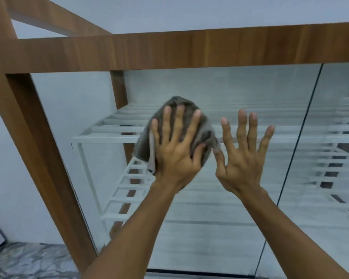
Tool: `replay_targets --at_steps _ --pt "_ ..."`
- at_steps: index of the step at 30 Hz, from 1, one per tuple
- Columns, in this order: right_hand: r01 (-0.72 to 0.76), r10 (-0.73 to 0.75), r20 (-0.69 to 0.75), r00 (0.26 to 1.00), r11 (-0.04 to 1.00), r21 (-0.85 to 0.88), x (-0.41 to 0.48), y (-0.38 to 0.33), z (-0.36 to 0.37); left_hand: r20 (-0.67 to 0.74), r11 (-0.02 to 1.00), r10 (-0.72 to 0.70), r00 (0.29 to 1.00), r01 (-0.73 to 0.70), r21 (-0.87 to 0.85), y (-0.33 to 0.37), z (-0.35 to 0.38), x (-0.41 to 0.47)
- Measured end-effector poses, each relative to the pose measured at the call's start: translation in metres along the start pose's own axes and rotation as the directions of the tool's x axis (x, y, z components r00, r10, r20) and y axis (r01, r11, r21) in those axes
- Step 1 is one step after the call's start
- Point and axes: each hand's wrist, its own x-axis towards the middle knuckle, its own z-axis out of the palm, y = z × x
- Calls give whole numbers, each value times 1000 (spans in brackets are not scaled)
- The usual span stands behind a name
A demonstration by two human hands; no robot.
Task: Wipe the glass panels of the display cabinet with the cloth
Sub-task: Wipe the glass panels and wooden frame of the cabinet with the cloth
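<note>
A wood-framed display cabinet (48, 125) fills the view, with a large front glass panel (250, 208). My left hand (175, 146) presses a crumpled grey cloth (143, 141) flat against that glass, fingers straight and spread. Right beside it, my right hand (244, 154) is held up at the same panel with fingers spread wide and nothing in it; whether it touches the glass I cannot tell. The thumb tip of the right hand is close to the cloth's right edge.
White slatted shelves (109, 135) show through the glass. A dark vertical seam (302, 127) separates this panel from a second glass panel (334, 121) on the right. A grey marble floor (28, 262) lies at lower left, a pale wall behind.
</note>
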Motion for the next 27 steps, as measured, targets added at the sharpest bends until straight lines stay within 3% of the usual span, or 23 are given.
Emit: replay_targets --at_steps 3,4,6,8,10,12,15,17,19,21,23,27 --pt "30 -30 2 1000 999 -13 -4 19 -6 -105 936 -346 932 351 38 8 2 -2" --pt "37 -37 -4 999 999 -27 -5 25 -7 -98 911 -403 910 409 47 20 5 -7" --pt "45 -45 0 999 998 -37 -6 29 -6 -9 954 -296 955 296 47 48 11 -12" --pt "58 -58 0 998 998 11 -6 28 -7 54 999 -39 998 37 27 54 14 -5" --pt "85 -83 -21 996 989 119 -8 35 -16 28 999 49 998 -49 14 42 13 7" --pt "84 -68 -94 993 980 182 -12 53 -32 -47 995 -90 995 92 37 33 14 5" --pt "-36 40 -129 991 999 30 -16 93 -51 -101 897 -433 896 439 52 64 20 -5" --pt "-64 61 -67 996 997 -48 -18 109 -53 -37 924 -380 924 382 34 101 29 -3" --pt "-35 33 -40 999 998 -59 -20 114 -51 48 994 -112 993 111 18 124 40 -3" --pt "-22 21 -53 998 999 -22 -22 117 -51 59 999 43 997 -44 14 121 45 -1" --pt "-64 65 -75 995 998 10 -28 122 -54 8 1000 -2 1000 2 5 116 46 -1" --pt "-125 123 -89 988 992 -22 -38 132 -56 -81 940 -338 938 340 16 153 50 17"
